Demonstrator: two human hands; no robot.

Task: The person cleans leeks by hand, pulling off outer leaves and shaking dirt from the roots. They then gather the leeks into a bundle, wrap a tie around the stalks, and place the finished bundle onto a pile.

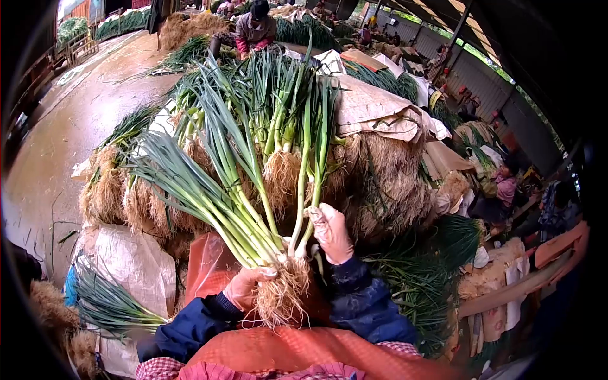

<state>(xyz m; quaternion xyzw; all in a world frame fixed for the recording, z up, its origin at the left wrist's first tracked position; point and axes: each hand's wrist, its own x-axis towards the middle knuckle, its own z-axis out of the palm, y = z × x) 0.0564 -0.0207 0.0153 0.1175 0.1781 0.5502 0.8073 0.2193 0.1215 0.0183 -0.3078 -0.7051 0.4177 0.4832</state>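
A bunch of green onions [244, 234] fans up and away from me, its long leaves spread to the left and its tangled pale roots [283, 292] hanging above my lap. My left hand [249, 288] is closed around the lower left side of the bunch, by the white stem bases. On the right, a few stalks stand apart from the others. The fingers of my right hand [332, 234] pinch at the outermost green onion stalk [318, 171]. Below those fingers dangles a thin pale strip beside the stem bases.
Ahead is a large heap of green onions [282, 120] with roots facing me, partly under a pale sheet [373, 104]. An orange cover [304, 351] lies over my lap. Loose onions [117, 297] lie left. A co-worker [255, 28] sits beyond the heap; others are at right.
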